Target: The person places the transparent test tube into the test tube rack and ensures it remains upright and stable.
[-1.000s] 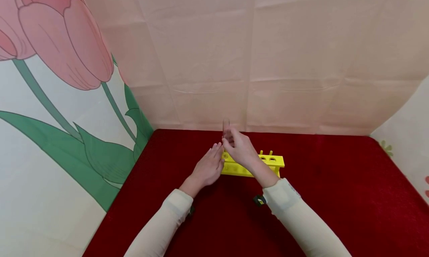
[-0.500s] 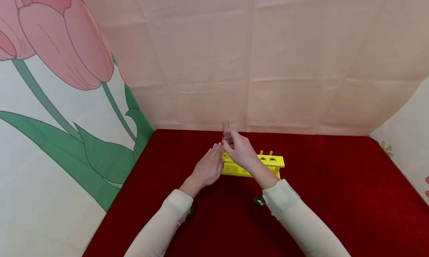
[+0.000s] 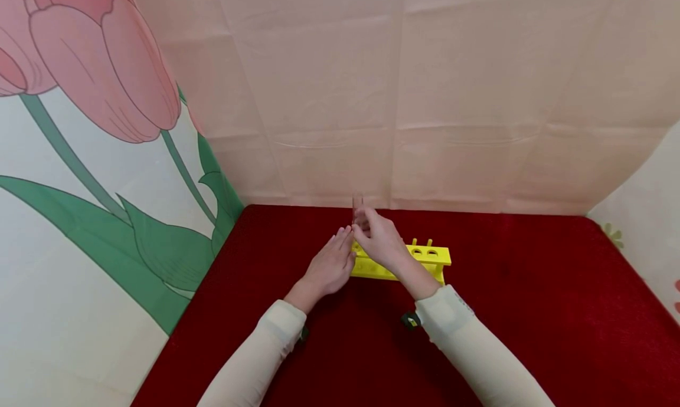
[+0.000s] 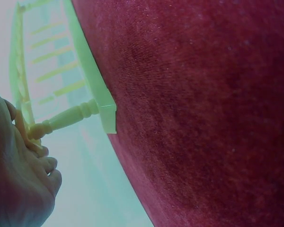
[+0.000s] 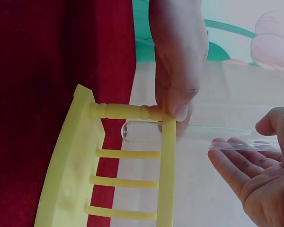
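A yellow test tube rack (image 3: 438,255) stands on the red cloth. At its left end my left hand (image 3: 329,262) grips the top plate; a fingertip lies by the plate's edge in the right wrist view, and the other fingers look fairly straight in the head view. Above that end, my right hand (image 3: 383,239) holds a clear glass tube (image 3: 358,201) between thumb and fingers. The right wrist view shows the tube (image 5: 144,132) passing through the top plate (image 5: 166,175), its rounded bottom above the base. My right hand (image 5: 265,175) is round its upper part.
Two yellow pegs (image 3: 429,242) stick up behind the rack's right part. Red cloth (image 3: 531,301) covers the table, a pink curtain (image 3: 478,100) hangs at its back, and a tulip-printed sheet (image 3: 106,177) is on the left.
The glass tube has come down a little, and my right hand has lowered slightly with it. My left hand and the rack have stayed in place.
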The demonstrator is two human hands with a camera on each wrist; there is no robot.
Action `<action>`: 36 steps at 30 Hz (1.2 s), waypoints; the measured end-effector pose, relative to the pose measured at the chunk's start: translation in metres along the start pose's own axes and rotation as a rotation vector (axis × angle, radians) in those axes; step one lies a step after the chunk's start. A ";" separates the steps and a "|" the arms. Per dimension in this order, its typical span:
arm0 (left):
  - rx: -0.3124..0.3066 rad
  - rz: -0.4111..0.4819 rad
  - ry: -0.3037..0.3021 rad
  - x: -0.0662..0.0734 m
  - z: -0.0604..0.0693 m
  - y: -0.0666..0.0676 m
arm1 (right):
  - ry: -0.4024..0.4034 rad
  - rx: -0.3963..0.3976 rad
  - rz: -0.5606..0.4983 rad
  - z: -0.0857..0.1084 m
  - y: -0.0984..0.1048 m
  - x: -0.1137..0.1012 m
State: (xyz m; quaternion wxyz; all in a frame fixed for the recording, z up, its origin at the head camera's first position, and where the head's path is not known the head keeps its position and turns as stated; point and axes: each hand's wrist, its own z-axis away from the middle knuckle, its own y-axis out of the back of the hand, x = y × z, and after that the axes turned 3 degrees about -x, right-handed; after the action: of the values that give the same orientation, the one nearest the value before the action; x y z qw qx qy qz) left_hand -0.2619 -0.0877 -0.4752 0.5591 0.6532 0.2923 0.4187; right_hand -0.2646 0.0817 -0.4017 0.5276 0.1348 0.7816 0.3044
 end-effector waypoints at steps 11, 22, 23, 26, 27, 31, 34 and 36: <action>0.009 -0.003 -0.007 0.000 0.000 0.000 | 0.035 0.007 0.010 0.000 -0.001 0.003; 0.006 0.001 -0.003 0.000 0.000 0.000 | 0.016 -0.006 0.016 0.001 -0.004 0.005; 0.005 0.000 -0.002 0.000 0.000 0.000 | 0.015 -0.006 0.016 0.001 -0.004 0.006; 0.005 0.003 -0.003 0.000 0.000 0.001 | 0.006 -0.009 0.011 0.001 -0.005 0.007; 0.006 0.004 -0.004 0.000 0.001 0.001 | 0.004 -0.009 0.010 0.001 -0.006 0.007; 0.006 0.010 -0.003 0.000 0.001 0.002 | -0.002 -0.014 0.002 0.001 -0.007 0.009; 0.007 0.014 -0.001 0.000 0.001 0.001 | -0.004 -0.019 -0.006 0.001 -0.008 0.010; 0.011 0.012 -0.004 -0.001 0.001 0.001 | -0.003 -0.021 -0.006 0.002 -0.008 0.011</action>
State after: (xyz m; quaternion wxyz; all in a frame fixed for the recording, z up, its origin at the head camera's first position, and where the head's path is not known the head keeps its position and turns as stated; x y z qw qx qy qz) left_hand -0.2610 -0.0891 -0.4745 0.5535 0.6587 0.2897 0.4193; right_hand -0.2665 0.0819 -0.4151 0.5310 0.1272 0.7780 0.3107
